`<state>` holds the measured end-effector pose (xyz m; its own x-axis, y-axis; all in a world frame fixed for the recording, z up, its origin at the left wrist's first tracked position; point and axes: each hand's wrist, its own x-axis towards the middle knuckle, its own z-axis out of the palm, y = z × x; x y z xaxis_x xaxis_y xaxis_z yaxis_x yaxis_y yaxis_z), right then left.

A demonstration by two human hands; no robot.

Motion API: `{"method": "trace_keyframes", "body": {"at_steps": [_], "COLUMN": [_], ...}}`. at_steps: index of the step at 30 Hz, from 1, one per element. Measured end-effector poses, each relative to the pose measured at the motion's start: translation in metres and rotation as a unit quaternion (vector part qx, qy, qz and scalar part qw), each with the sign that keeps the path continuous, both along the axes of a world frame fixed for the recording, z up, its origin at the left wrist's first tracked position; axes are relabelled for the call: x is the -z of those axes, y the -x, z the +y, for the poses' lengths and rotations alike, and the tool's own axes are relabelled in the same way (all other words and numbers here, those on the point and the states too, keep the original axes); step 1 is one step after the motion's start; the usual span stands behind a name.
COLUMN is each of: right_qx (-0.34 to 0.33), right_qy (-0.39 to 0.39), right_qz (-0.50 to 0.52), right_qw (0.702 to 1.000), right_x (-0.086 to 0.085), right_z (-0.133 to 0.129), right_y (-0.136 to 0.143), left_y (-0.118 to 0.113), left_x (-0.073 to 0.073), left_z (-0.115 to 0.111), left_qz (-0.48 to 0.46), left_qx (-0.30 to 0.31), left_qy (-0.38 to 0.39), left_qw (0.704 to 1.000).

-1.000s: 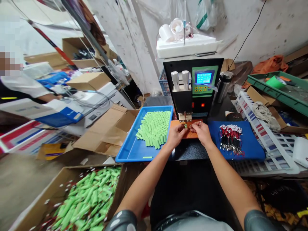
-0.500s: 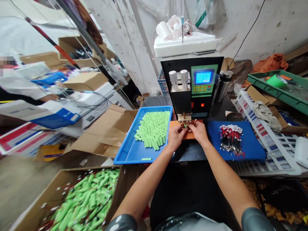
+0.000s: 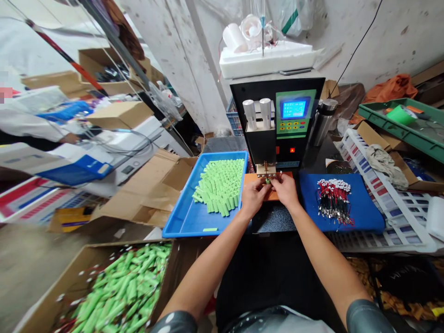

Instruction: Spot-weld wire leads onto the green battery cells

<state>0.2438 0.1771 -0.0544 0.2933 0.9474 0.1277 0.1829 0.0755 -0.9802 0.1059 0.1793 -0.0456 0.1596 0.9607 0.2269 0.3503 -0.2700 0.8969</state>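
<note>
Both hands meet under the electrodes of a black spot welder. My left hand is closed on a green battery cell, whose end shows between the hands. My right hand is closed beside it, thumb and fingertips at the cell. A small white tip, perhaps a wire's connector, pokes out by its fingers; the rest is hidden. An orange board lies beneath the hands. Left of them, a blue tray holds many green cells. To the right, red and black wire leads lie on a blue mat.
A cardboard box of green wired battery packs stands at lower left. A steel flask is right of the welder. A white plastic basket and a green tray sit further right. At far left, another person's hand is visible.
My hands stay at the electrodes with hardly any movement. The view has shifted slightly. At far left, another person's sleeve and hand have come into view.
</note>
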Motion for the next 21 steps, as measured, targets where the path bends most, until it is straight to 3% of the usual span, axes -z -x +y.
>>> {"method": "trace_keyframes", "body": {"at_steps": [21], "right_qx": [0.010], "right_qy": [-0.008], "right_qz": [-0.004], "right_qw": [1.000], "right_x": [0.0053], "right_z": [0.0011], "right_y": [0.0012], "left_y": [-0.0003], "left_x": [-0.0003], "left_z": [0.0001], "left_qz": [0.001], "left_qx": [0.000], "left_qy": [0.003], "left_qw": [1.000]}}
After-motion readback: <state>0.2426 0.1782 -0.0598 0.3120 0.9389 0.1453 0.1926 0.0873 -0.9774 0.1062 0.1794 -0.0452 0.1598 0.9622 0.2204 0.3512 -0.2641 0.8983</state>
